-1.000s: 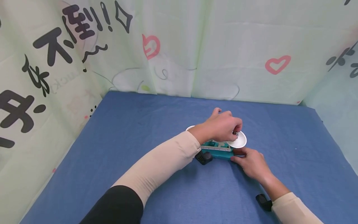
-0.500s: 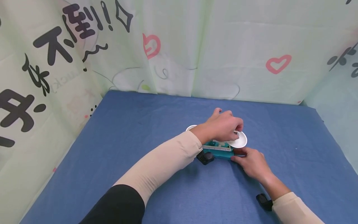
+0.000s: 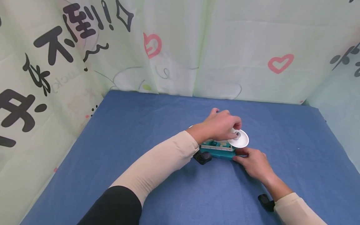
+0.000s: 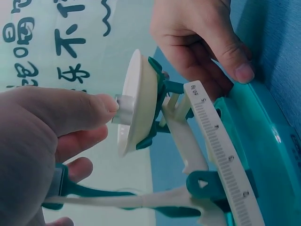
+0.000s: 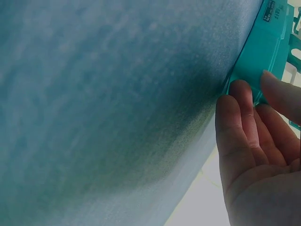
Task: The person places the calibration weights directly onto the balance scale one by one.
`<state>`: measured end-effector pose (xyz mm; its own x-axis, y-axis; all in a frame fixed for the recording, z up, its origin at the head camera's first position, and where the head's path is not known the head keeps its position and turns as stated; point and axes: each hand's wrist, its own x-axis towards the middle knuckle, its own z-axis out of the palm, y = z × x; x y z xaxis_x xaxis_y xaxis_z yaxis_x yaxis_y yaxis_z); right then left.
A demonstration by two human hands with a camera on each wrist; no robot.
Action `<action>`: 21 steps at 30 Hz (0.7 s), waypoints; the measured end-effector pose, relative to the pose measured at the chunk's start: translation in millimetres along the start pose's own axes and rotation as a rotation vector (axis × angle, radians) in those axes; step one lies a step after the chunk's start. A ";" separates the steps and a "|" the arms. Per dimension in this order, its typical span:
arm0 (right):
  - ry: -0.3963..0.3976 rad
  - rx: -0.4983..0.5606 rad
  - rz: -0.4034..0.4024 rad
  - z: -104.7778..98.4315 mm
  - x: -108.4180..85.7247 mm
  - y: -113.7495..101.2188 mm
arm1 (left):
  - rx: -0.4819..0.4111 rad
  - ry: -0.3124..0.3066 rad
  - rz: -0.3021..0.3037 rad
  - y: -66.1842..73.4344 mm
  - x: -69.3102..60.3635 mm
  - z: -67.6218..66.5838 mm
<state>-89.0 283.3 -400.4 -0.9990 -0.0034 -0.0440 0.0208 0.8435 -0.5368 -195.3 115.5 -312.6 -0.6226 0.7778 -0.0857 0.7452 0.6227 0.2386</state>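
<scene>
A teal and white toy balance scale (image 3: 219, 154) stands on the blue tabletop. On its right white pan (image 3: 242, 142) sits a small silvery metal cylinder, a weight (image 4: 125, 111). My left hand (image 3: 219, 126) hovers over the scale. Its thumb tip lies at the weight's edge in the left wrist view; the fingertips stand apart from it. My right hand (image 3: 254, 164) holds the right end of the teal base, thumb on one face and fingers on another. A strip with a ruler scale (image 4: 221, 146) runs along the front. The left pan is mostly hidden behind my left wrist.
A blue cloth (image 3: 146, 118) covers the table. Pale curtains (image 3: 233, 47) with lettering and hearts hang behind it and at both sides. A black wrist camera (image 3: 203, 158) sits beneath my left wrist, close to the scale; another (image 3: 265, 202) is by my right wrist.
My left hand has drawn slightly left, its fingers moving off the weight, which now shows more plainly on the right pan. The right hand keeps its hold on the base.
</scene>
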 end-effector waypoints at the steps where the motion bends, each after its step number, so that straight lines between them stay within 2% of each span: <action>1: 0.001 -0.002 -0.002 0.2 0.3 0.1 | -0.003 0.004 -0.003 -1.0 -1.2 -0.3; 7: -0.013 0.002 0.010 0.9 1.7 -0.1 | -0.045 0.050 -0.012 -9.5 -11.9 -2.8; 13: -0.069 0.031 0.050 -0.8 0.6 -1.4 | -0.097 0.146 -0.017 -26.8 -30.1 -3.2; 21: -0.050 0.022 0.103 -6.3 -15.9 3.1 | -0.121 0.199 -0.119 -48.0 -55.3 8.8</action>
<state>-73.3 289.4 -396.0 -0.9884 0.0551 -0.1415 0.1243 0.8287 -0.5456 -194.5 43.4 -327.8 -0.7477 0.6605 0.0690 0.6374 0.6846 0.3536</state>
